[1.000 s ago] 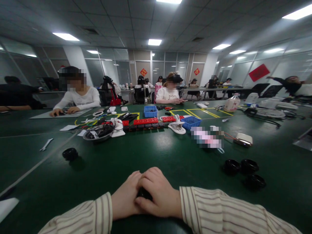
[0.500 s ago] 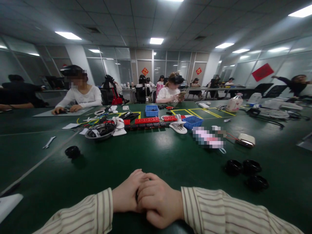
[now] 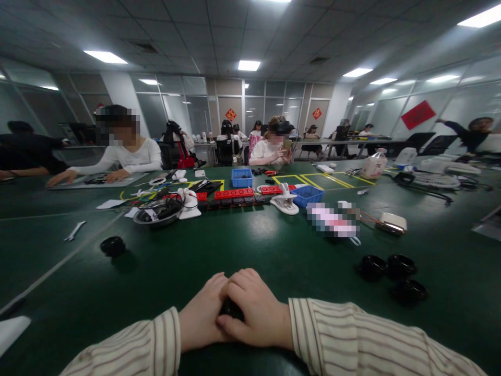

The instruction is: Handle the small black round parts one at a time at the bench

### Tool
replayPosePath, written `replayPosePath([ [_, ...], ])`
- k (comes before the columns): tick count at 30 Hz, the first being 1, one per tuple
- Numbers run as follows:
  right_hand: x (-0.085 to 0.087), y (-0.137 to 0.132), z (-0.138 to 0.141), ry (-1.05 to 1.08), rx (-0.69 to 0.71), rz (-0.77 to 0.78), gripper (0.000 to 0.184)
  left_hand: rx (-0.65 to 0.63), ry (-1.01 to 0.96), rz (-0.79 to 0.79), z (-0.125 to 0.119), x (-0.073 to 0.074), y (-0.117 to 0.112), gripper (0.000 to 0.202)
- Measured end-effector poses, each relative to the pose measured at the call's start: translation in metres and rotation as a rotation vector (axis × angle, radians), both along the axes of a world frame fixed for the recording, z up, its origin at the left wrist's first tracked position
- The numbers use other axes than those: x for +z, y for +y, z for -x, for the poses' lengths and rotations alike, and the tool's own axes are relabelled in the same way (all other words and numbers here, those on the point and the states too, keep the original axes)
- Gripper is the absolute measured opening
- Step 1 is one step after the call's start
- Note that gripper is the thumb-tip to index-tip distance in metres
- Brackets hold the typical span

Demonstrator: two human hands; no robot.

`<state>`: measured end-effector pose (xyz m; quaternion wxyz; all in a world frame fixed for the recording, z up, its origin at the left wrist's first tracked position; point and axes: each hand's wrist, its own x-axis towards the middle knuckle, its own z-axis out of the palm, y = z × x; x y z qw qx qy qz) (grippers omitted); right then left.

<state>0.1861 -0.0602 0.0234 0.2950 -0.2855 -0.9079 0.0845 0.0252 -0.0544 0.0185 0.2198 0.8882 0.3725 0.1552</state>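
My left hand (image 3: 201, 317) and my right hand (image 3: 260, 312) meet at the table's near side, closed around a black rounded part (image 3: 234, 309). Only a small dark patch of it shows between my fingers and right thumb; the rest is hidden, so its exact kind is unclear. On the right, three black ring-like parts with hollow tops stand close together, among them one black ring-like part (image 3: 410, 291) nearest to me. A similar black round part (image 3: 112, 246) lies alone to the left.
Across the green table (image 3: 250, 245) lie a metal bowl of cables (image 3: 158, 214), a red power strip (image 3: 235, 194), a white clip base (image 3: 285, 201), blue bins (image 3: 308, 196), a wrench (image 3: 75, 231) and a gold-edged device (image 3: 392, 223). Co-workers sit opposite.
My right hand has shifted up and its thumb now lies across the black part, which shows more. A co-worker at the left has spread their hands apart. The view has shifted slightly.
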Motion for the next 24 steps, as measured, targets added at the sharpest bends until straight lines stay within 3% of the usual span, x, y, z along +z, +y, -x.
replayPosePath([
  [7,-0.002,0.004,0.0,0.034,0.166,-0.048,0.015,-0.074,0.029,0.073,0.002,0.0,0.006,0.044],
  [15,-0.006,0.003,0.001,-0.093,0.421,-0.112,0.008,-0.109,0.039,0.054,0.006,-0.007,0.014,0.06],
  [20,-0.001,0.0,-0.001,0.052,0.284,-0.134,0.017,-0.155,-0.025,-0.018,0.003,-0.002,0.007,0.064],
  [24,0.001,-0.001,-0.002,0.078,0.105,-0.103,0.025,-0.072,-0.039,-0.008,0.0,-0.001,0.001,0.069],
])
